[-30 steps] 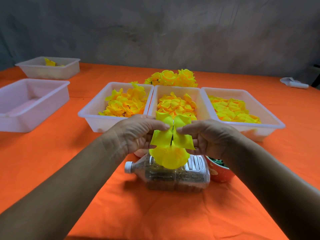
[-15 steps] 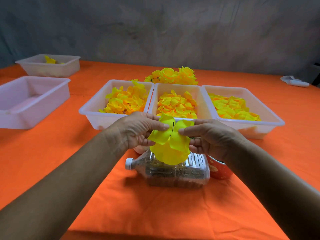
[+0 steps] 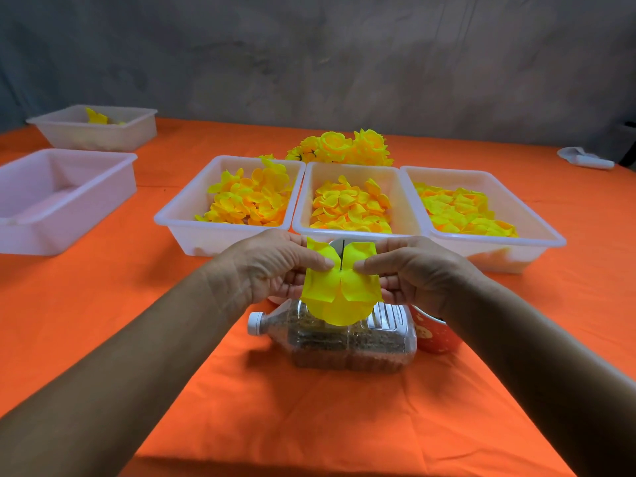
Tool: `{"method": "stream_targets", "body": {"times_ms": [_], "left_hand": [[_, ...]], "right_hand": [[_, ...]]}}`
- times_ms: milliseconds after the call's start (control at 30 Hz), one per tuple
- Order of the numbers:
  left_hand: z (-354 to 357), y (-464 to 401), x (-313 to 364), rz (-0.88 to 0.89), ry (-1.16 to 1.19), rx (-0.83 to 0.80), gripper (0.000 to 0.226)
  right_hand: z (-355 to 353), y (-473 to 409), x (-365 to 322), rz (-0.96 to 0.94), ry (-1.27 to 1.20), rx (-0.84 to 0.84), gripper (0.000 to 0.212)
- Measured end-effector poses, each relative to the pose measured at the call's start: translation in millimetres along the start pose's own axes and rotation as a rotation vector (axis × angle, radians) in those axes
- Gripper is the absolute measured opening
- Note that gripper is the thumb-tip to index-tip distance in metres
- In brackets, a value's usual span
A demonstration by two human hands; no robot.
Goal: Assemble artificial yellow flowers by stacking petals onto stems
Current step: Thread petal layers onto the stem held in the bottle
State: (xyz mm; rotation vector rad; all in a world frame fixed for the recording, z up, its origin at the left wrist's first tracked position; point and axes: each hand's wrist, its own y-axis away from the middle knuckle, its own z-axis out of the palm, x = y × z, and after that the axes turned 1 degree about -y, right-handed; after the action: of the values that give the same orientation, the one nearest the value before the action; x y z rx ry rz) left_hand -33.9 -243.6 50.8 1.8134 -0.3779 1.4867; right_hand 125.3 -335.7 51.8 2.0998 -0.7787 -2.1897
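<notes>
Both forearms reach forward from the lower corners and converge at mid-frame. The left hand and right hand face each other, backs up, each thumb and forefinger pinching inward, fingertips nearly meeting, remaining fingers curled underneath.

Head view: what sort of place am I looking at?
Probably a small craft worktable for assembling artificial flowers: white bins of yellow petals, a pile of finished flowers behind them, and an orange tablecloth.

Orange-covered desk carried five white bins, finished yellow flowers behind them, a plastic bottle on its side, a red cup, perhaps a white cloth far right.
</notes>
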Motion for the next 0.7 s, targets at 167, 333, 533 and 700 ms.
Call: {"method": "stream_targets", "body": {"times_ms": [167, 333, 533, 700], "left_hand": [[0.1, -0.7, -1.5, 0.003, -0.013, -0.004, 0.027], [-0.6, -1.9, -2.5, -0.001, -0.009, -0.018, 0.019], [-0.6, -3.9, -4.4, -0.007, -0.01, -0.006, 0.017], [-0.3, -4.5, -4.0, -0.023, 0.0, -0.013, 0.012]], "right_hand": [[-0.5, 0.1, -0.6, -0.02, 0.015, -0.013, 0.037], [-0.9, -0.6, 0.6, -0.03, 0.021, -0.072, 0.051], [-0.7, -4.8, 3.1, -0.018, 0.037, -0.039, 0.049], [-0.7, -7.8, 2.4, -0.003, 0.011, -0.062, 0.045]]}}
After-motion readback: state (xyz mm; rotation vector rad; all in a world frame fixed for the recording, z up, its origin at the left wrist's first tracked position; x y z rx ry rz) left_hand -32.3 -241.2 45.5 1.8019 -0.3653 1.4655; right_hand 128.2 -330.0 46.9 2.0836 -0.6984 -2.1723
